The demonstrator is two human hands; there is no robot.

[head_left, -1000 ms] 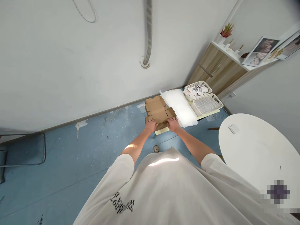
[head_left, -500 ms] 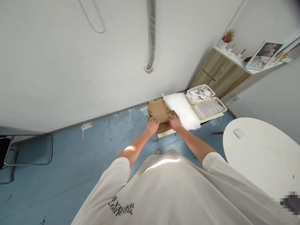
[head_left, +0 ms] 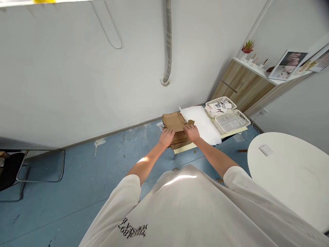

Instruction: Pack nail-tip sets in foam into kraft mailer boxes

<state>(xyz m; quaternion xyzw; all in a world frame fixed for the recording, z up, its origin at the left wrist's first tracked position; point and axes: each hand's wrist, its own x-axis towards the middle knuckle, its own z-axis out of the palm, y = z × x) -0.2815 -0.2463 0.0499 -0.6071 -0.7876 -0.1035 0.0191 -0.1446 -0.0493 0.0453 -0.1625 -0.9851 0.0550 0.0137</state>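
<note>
A partly folded brown cardboard box (head_left: 174, 120) lies on a stack of flat cardboard (head_left: 179, 140) at the left end of a low table. My left hand (head_left: 167, 136) grips its near left corner, fingers bent over the edge. At the near right corner, my right hand (head_left: 192, 132) has its fingers closed on the same box. A cardboard flap (head_left: 191, 122) sticks up just beyond my right fingers. White foam sheets (head_left: 199, 118) lie right beside the stack.
Two white plastic baskets stand at the table's right end: one with printed cards (head_left: 219, 106), one with clear packets (head_left: 231, 121). A wooden cabinet (head_left: 246, 80) is behind them. A round white table (head_left: 288, 171) stands at right, a metal-framed chair (head_left: 63, 166) at left.
Both hands have folded the box's near part upward, and its near edge now stands between them. The whole view has shifted slightly down and to the right.
</note>
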